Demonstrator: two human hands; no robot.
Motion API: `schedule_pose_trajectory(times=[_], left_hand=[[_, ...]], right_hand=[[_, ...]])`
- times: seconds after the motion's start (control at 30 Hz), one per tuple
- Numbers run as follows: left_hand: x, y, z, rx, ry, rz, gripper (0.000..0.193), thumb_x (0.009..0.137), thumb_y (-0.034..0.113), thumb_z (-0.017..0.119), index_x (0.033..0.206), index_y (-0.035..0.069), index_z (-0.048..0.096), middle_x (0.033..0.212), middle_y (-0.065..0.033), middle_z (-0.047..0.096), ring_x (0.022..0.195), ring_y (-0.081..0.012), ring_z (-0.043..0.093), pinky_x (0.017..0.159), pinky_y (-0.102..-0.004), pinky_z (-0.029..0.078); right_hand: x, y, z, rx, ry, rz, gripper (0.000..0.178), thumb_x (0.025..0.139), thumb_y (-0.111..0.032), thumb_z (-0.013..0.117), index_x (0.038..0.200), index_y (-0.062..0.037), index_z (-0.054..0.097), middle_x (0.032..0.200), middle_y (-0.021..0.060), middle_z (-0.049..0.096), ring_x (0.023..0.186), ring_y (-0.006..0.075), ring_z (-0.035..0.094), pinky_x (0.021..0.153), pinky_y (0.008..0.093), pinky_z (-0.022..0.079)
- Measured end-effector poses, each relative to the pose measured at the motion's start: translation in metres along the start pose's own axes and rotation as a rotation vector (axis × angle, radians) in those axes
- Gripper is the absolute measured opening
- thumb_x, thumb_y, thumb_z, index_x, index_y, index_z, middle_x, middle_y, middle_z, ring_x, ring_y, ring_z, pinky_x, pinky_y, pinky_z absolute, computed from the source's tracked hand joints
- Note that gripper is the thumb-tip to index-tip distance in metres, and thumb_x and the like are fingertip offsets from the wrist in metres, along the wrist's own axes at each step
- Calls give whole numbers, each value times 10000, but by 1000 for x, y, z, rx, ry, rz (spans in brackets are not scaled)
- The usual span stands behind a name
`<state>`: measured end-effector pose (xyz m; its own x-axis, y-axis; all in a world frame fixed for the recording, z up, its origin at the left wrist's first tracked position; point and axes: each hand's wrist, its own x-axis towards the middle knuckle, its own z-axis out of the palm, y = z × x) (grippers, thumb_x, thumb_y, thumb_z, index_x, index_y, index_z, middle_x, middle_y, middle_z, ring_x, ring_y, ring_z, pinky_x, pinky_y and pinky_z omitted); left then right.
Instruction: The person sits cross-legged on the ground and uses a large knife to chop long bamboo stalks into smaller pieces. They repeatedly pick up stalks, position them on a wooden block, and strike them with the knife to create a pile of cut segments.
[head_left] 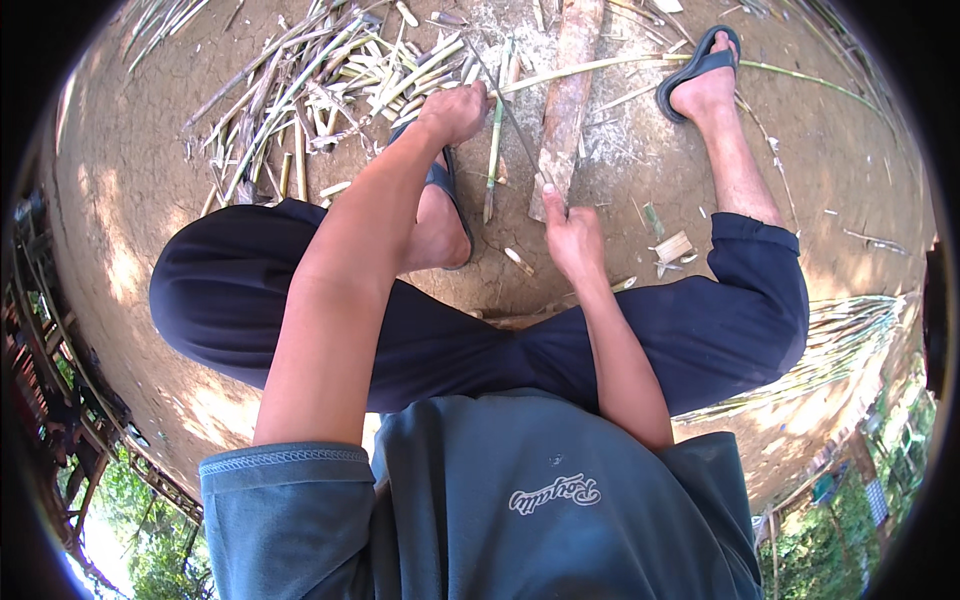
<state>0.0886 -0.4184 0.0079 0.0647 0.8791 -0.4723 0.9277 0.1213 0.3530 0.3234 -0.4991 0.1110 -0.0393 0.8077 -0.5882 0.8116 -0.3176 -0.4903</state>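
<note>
With left hand (pixel 457 112) closed, seemingly around one end of the long stalk (pixel 600 65), and right hand (pixel 575 238) pinching the thin blade (pixel 511 116), work without hurry. Hold the stalk steady, lying across the wooden plank (pixel 568 115) and reaching past right foot (pixel 703 97). Better to draw the blade in small, controlled strokes, away from left hand.

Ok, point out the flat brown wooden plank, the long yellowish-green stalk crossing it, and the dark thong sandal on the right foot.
Wooden plank (pixel 568 112), head view: middle of its upper face.
Yellowish-green stalk (pixel 570 71), head view: stretch over the plank.
Thong sandal (pixel 712 64), head view: its strap.
</note>
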Motion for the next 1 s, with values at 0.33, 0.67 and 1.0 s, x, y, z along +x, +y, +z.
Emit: schedule_pose_trajectory(times=[0.33, 0.67, 1.0], left_hand=[[1, 8, -4, 21, -59, -18, 364, 970, 285, 370, 1083, -28, 518, 1082, -236, 643, 1036, -382, 610, 881, -485, 463], [1, -2, 1, -24, -16, 63, 394, 986, 357, 386, 1030, -22, 487, 1004, -264, 644, 967, -420, 611, 834, -523, 459], [-3, -5, 12, -72, 9, 26, 381, 980, 354, 417, 1043, -11, 503, 1010, -266, 630, 978, -423, 597, 856, -510, 450]], right_hand=[[-1, 0, -4, 55, -50, 55, 716, 941, -527, 481, 571, 79, 573, 543, 249, 562, 547, 353, 592, 595, 457, 455], [-51, 22, -24, 21, -44, 76, 722, 935, -549, 479, 600, 81, 590, 530, 253, 535, 543, 373, 601, 587, 467, 453], [3, 3, 4, -20, 43, -13, 760, 914, -591, 476, 660, 112, 612, 600, 292, 569, 608, 411, 626, 612, 469, 474]])
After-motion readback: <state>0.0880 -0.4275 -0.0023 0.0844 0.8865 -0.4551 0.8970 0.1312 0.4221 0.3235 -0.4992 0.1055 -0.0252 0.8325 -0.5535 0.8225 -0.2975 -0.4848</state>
